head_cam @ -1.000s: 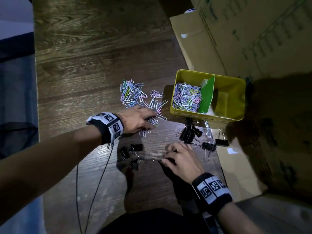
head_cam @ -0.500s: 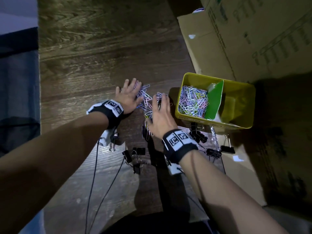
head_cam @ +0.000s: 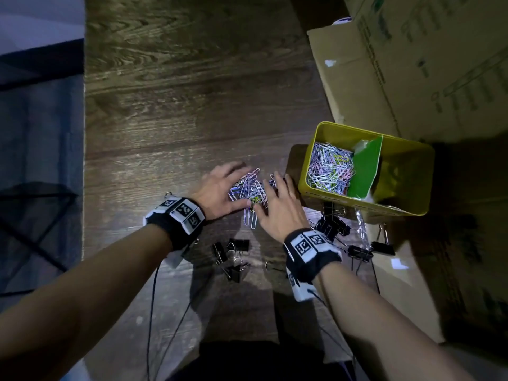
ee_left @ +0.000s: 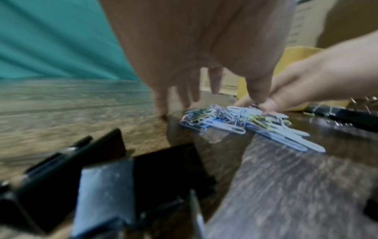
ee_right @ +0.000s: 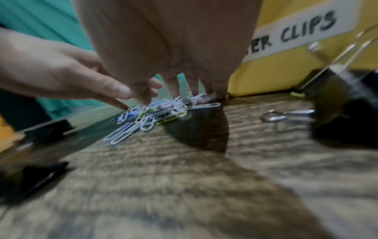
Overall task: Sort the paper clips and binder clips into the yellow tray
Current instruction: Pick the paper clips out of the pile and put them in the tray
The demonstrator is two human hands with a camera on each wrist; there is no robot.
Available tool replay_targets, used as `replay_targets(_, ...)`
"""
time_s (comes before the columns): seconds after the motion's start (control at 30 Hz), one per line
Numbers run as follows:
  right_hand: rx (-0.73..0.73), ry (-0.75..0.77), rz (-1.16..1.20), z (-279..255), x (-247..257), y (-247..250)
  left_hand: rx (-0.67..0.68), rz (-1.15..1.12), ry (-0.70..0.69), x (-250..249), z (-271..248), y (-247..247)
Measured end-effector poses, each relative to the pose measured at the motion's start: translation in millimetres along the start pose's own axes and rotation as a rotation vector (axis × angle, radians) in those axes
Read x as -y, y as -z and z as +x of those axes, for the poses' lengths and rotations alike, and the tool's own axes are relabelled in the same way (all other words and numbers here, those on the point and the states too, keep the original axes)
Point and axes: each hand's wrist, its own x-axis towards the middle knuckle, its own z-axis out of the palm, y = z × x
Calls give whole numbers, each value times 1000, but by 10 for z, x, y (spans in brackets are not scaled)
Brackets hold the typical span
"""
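My left hand (head_cam: pixel 220 192) and my right hand (head_cam: pixel 277 207) lie flat on the dark wood-grain tabletop (head_cam: pixel 178 105), one on each side of a small heap of pastel-coloured wire paper clips (head_cam: pixel 248 189). The fingers of both are straight and spread, tips down on the wood, cupping the heap between them without closing round anything. My two thumbs almost meet at the near edge of the heap, where a couple of clips stick out toward me.

Just to the right of my right hand stands the yellow rectangular metal tray (head_cam: pixel 412 171). A green card divider (head_cam: pixel 367 167) leans across its middle. The left compartment holds a mass of coloured paper clips (head_cam: pixel 328 169); the right one is in shadow, and I cannot tell what lies in it. From my right wrist view the tray's near wall carries a white paper label (ee_right: pixel 302 30) reading "CLIPS" at its end, the first word being cut off.

Black binder clips with silver wire handles (head_cam: pixel 334 225) lie in a cluster in front of the tray, beside my right wrist. A second group of black binder clips (head_cam: pixel 232 255) lies nearer me, between my forearms. The tray's right part rests on a flattened brown cardboard box (head_cam: pixel 412 64).
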Motion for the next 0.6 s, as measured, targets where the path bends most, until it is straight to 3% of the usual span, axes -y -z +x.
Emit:
replay_targets(0.13, -16, 13, -72, -65, 17, 72, 45, 231, 173, -176, -60, 41)
replay_targets(0.4, -87, -133, 226, 46, 59, 183, -51, -58, 227, -285, -67, -3)
replay_targets(0.6, -116, -156, 223, 18, 83, 228, -148, -177, 341, -234, -187, 44)
